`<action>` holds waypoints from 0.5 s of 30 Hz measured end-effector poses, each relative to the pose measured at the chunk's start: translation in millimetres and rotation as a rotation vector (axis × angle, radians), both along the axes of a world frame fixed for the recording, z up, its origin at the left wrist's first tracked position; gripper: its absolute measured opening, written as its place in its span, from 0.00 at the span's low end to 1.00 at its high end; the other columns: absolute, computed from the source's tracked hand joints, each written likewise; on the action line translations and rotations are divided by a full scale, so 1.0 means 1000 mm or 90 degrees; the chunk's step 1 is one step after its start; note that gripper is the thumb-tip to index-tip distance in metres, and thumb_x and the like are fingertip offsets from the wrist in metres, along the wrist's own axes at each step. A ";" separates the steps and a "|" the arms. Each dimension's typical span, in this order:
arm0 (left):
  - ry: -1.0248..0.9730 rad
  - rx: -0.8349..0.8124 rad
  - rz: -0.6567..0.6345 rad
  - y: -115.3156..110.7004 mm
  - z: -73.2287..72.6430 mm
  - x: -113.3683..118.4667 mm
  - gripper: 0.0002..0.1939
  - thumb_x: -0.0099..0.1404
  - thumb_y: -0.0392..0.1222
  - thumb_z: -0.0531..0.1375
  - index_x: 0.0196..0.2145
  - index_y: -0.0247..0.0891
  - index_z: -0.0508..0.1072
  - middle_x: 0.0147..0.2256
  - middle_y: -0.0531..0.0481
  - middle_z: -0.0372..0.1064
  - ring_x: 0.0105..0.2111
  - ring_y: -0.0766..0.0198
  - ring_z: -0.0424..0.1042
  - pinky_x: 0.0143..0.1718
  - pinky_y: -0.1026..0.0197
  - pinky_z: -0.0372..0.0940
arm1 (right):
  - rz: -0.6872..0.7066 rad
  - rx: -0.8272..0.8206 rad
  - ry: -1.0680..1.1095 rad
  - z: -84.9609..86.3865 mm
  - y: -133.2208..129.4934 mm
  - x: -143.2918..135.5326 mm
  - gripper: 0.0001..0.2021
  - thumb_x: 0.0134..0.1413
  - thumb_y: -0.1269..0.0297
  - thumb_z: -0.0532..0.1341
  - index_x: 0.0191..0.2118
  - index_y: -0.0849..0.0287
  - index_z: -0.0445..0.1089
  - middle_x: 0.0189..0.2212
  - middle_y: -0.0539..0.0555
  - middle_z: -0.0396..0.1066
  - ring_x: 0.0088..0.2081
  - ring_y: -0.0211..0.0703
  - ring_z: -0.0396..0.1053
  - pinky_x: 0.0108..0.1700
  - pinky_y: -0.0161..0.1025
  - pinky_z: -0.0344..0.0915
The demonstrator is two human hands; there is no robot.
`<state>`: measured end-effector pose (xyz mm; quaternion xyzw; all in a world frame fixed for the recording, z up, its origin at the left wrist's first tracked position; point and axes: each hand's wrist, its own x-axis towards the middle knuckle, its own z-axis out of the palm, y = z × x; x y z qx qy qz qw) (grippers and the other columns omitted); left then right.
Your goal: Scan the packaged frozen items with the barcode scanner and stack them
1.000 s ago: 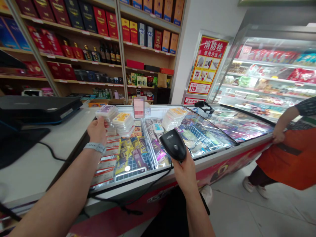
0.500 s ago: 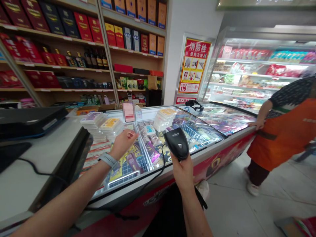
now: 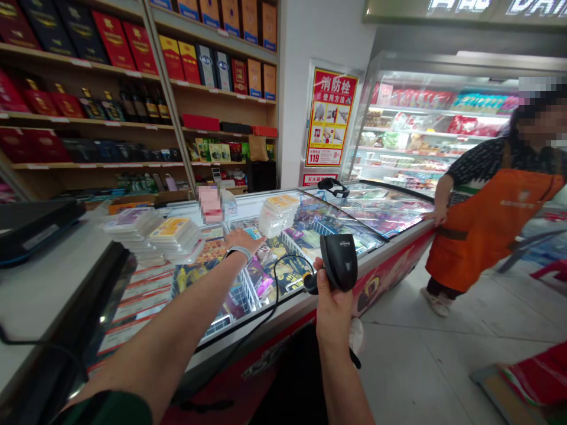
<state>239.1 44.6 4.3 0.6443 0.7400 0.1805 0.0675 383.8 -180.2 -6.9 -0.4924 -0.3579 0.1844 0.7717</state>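
Beside the left fingers (image 3: pixel 257 242), perhaps touching, stand stacked containers (image 3: pixel 278 216).

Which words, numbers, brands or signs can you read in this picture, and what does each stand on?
"消防栓": heading of the red poster
"使用方法": same poster, beneath the heading
"119": same poster, lower left
"灭火器": small red sign below it; the rest is unclear
"DAI": overhead sign, cut off
Too small or blurred: print on the scanner, stacked packs, orange apron
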 end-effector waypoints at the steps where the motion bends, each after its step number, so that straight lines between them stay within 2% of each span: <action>1: 0.009 0.005 0.012 0.002 -0.001 0.001 0.45 0.56 0.69 0.59 0.58 0.27 0.66 0.59 0.18 0.62 0.60 0.25 0.60 0.54 0.31 0.54 | 0.001 0.004 0.007 0.000 0.000 0.000 0.24 0.57 0.52 0.65 0.54 0.63 0.72 0.50 0.64 0.76 0.52 0.54 0.74 0.56 0.51 0.66; 4: 0.030 0.020 0.033 0.007 -0.005 -0.004 0.42 0.58 0.67 0.58 0.56 0.24 0.69 0.57 0.18 0.64 0.59 0.28 0.63 0.55 0.33 0.54 | 0.005 0.013 0.025 0.001 -0.001 -0.001 0.24 0.56 0.53 0.65 0.53 0.64 0.73 0.49 0.64 0.76 0.51 0.54 0.74 0.56 0.51 0.67; 9: 0.049 0.023 0.010 0.005 -0.006 -0.030 0.42 0.52 0.67 0.62 0.51 0.27 0.73 0.54 0.21 0.69 0.55 0.28 0.67 0.52 0.36 0.60 | 0.015 0.013 0.032 0.003 -0.001 -0.001 0.23 0.56 0.53 0.66 0.52 0.63 0.74 0.49 0.63 0.76 0.50 0.53 0.74 0.57 0.51 0.66; 12: 0.057 0.038 -0.022 -0.006 -0.005 -0.049 0.38 0.51 0.67 0.63 0.47 0.29 0.76 0.49 0.25 0.73 0.52 0.31 0.70 0.50 0.39 0.63 | 0.011 0.017 0.018 0.003 -0.001 -0.002 0.23 0.56 0.53 0.66 0.52 0.63 0.74 0.49 0.63 0.76 0.51 0.53 0.74 0.57 0.51 0.65; 15: 0.067 0.088 -0.055 -0.027 -0.005 -0.064 0.35 0.53 0.64 0.63 0.49 0.33 0.76 0.51 0.29 0.73 0.53 0.34 0.69 0.52 0.40 0.61 | 0.005 0.006 -0.012 0.004 -0.001 -0.003 0.23 0.56 0.52 0.65 0.51 0.63 0.75 0.48 0.63 0.77 0.49 0.53 0.74 0.55 0.50 0.67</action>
